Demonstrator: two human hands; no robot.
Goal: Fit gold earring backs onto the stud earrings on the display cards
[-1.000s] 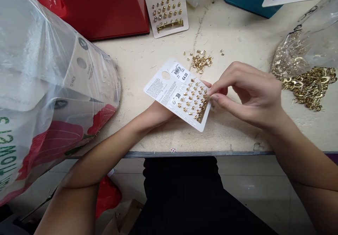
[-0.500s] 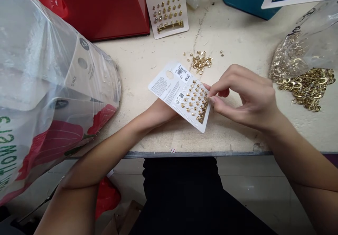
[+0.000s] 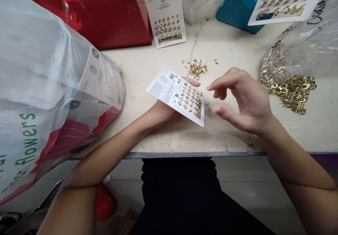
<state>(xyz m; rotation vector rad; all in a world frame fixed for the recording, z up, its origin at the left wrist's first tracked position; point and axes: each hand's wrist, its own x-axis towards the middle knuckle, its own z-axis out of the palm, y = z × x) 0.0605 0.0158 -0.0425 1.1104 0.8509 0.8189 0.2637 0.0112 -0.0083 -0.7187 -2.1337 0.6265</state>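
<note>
Though half hidden, left grip under a white gold-studded earring card, right grip spread just beside.

The left hand is mostly hidden behind the earring card, its fingers out of sight; the loose gold pieces are too small to identify (mere specks, really); the red plastic box runs off the top edge.
</note>
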